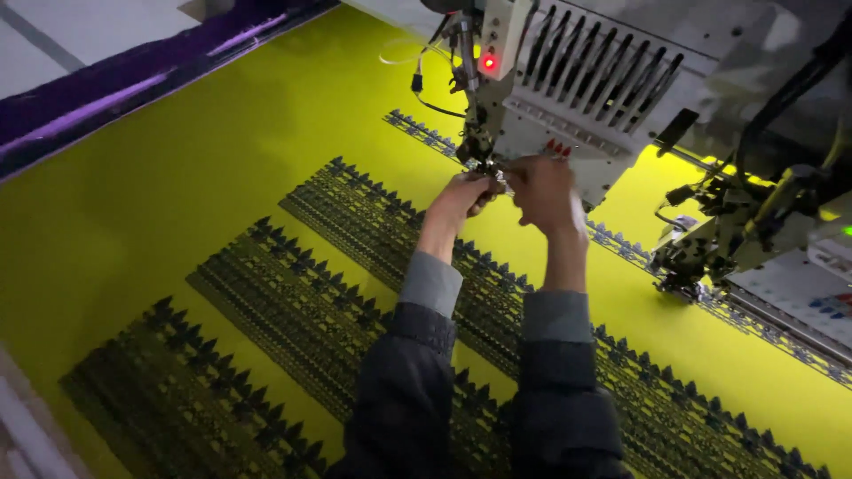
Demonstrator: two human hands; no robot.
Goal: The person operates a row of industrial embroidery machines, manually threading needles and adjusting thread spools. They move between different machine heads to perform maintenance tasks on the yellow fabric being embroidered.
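a broad sheet of bright yellow fabric (177, 177) fills most of the frame, stretched flat and running from the upper left down to the lower right, and on it lie long dark embroidered bands (293, 302) with sawtooth edges, dense and finely stitched, slanting from the lower left toward the right edge. above them, in the upper right, stands the pale embroidery machine head (586, 98), hard and boxy, with a row of dark slots across its front and a small red lamp (488, 63) glowing at its left side; a second head (754, 231) sits at the right edge, partly cut off and dim. your two arms come up from the bottom centre in dark jacket sleeves with grey cuffs showing. your left hand (461, 197) is curled almost closed, fingertips pinched together right under the needle area (484, 151) of the machine head. your right hand (543, 191) is beside it, touching or nearly touching it, fingers bent inward in a loose grip, slightly blurred. whatever the fingers pinch is too small and shadowed to make out; it may be a thread. a purple strip (133, 84) edges the fabric in the upper left.
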